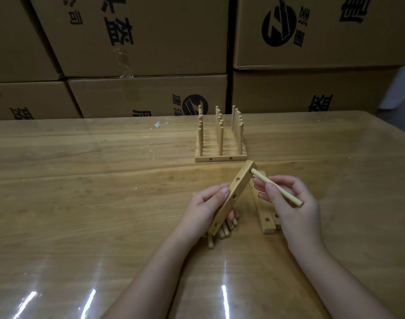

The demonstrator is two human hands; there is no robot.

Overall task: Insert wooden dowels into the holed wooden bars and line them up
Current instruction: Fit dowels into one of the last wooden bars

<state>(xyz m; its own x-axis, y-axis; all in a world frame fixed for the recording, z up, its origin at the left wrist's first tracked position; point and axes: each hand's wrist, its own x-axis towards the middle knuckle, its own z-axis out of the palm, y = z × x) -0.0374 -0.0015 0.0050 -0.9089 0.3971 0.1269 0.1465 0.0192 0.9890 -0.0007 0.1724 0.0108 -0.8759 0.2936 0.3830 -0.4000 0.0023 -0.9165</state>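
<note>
Here the left hand (206,208) grips a holed wooden bar (236,188) just above the table (82,180). The thumb presses on the bar's holed face and the other fingers curl round behind it, with their tips showing at the lower edge. The bar is tilted, its lower end toward the person and its upper end leaning away and to the right. Several round holes show along its face.

The right hand (295,210) pinches a single wooden dowel (286,194) between thumb and fingers. It holds the dowel slanted, so the far tip meets the bar at the hole nearest its upper end. Whether the tip has entered the hole cannot be told. The dowel's near end sticks out past the hand to the right.

Under the left hand, a small heap of loose dowels (223,230) lies on the table, partly hidden by the bar. Beneath the right hand lie spare holed bars (267,224), flat and side by side.

Farther back, well apart from both hands, finished bars (220,155) sit pressed together in a row, each carrying three upright dowels that line up in columns. A glossy clear sheet covers the table. Stacked cardboard boxes (139,42) with black print stand behind it.
</note>
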